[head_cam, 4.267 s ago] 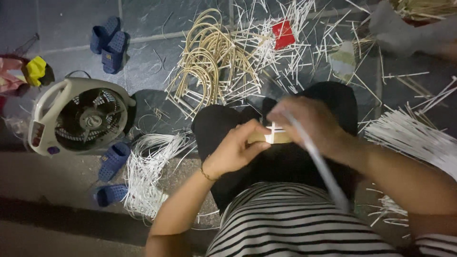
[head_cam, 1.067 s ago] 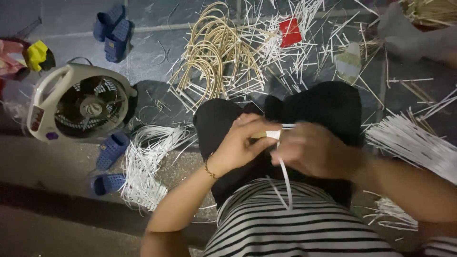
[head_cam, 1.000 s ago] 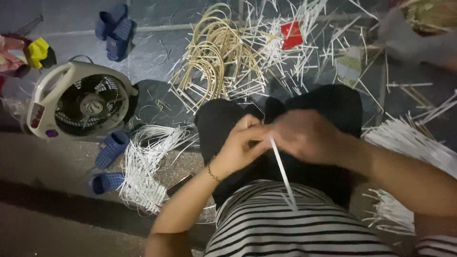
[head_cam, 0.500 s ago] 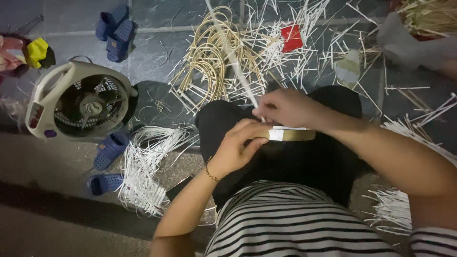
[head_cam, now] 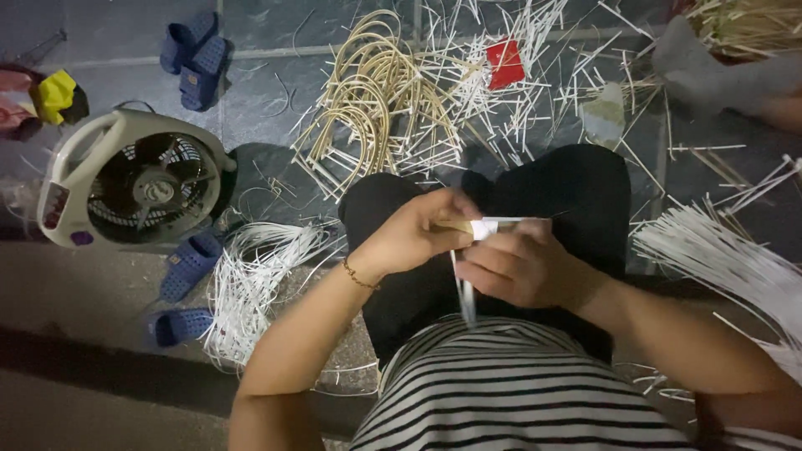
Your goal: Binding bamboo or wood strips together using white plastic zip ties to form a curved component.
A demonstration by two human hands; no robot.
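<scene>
**Both hands pinch a white strip over the lap**

The left hand (head_cam: 413,234) is closed, its fingers and thumb pinching one end of a small tan ring (head_cam: 455,225) wrapped with a white strip (head_cam: 489,225). The right hand (head_cam: 522,267) meets it from the other side, fingers curled shut around the strip just beside the left thumb. The strip's loose tail hangs down between the two hands toward the striped shirt (head_cam: 518,392). A thin bracelet (head_cam: 357,274) sits on the left wrist. The work is held above black trousers (head_cam: 576,188), over the person's knees.

Beneath lies a dark tiled floor (head_cam: 267,92). Ahead of the knees, a bundle of bent tan cane (head_cam: 376,92) rests among scattered white offcuts, with a red scrap (head_cam: 505,63) near it. More white strips are heaped to the left (head_cam: 251,284) and right (head_cam: 727,259). A white fan (head_cam: 134,179) lies flat at the left, blue slippers (head_cam: 196,54) beyond it and another blue pair (head_cam: 184,288) just beside it.
</scene>
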